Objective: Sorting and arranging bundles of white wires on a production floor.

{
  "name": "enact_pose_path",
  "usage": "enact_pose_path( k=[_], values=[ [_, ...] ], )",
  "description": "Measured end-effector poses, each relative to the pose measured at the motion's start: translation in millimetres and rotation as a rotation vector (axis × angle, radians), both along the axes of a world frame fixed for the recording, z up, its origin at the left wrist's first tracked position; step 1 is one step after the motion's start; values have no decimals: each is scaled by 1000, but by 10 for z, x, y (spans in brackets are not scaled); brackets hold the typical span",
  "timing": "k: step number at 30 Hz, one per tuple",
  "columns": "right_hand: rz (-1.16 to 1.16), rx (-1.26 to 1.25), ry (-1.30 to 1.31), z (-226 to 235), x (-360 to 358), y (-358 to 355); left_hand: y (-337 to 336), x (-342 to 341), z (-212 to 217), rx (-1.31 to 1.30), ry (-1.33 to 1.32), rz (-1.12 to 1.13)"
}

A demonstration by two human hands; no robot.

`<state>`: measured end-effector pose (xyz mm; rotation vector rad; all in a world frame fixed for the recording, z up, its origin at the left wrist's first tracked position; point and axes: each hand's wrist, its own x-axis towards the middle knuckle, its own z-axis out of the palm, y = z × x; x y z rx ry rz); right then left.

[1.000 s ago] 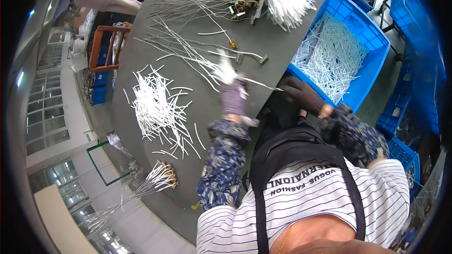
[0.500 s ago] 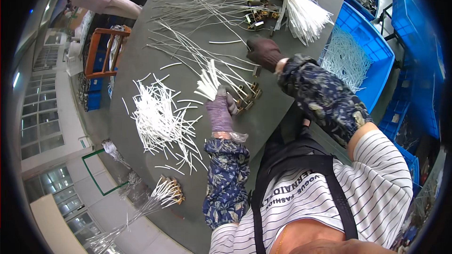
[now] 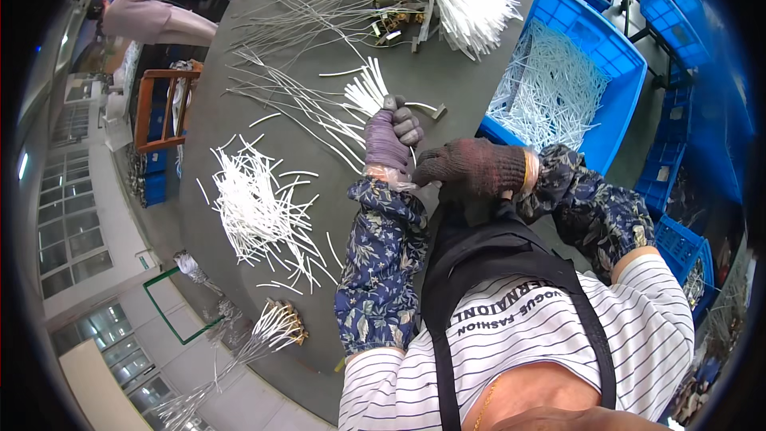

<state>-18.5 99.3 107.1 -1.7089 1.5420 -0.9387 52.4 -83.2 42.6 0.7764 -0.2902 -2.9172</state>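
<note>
My left hand, in a purple glove with grey fingertips, is closed around a bundle of short white tubes. The tubes fan out above the thumb. Just below and to the right, my right hand, in a dark knitted glove, has its fingers pinched together at the lower end of a thin white tube. That tube comes down from the left fist; its upper part is hidden. Thin wires lie on the grey table left of the bundle. A small metal piece rests beyond the left knuckles.
A loose pile of white tubes lies on the table. Nearer is a wire bunch with brass-coloured ends. A large white bundle sits at the far side. At right stands a blue crate of white tubes. Another person is far left.
My right hand has come back from the far wires to beside my left wrist. The left hand has risen slightly with its tubes; the brass-ended pieces near it no longer show there.
</note>
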Motion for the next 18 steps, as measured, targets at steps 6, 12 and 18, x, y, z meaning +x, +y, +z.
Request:
enact_pose_path(
  k=[6, 12, 18],
  values=[
    [-146, 120, -39, 22, 127, 343, 219, -46, 0, 45, -55, 34],
    [-949, 360, -833, -435, 379, 1428, 1012, -205, -198, -326, -359, 27],
    [-1139, 855, -594, -834, 489, 2851, 101, -46, -112, -521, -133, 264]
  ],
)
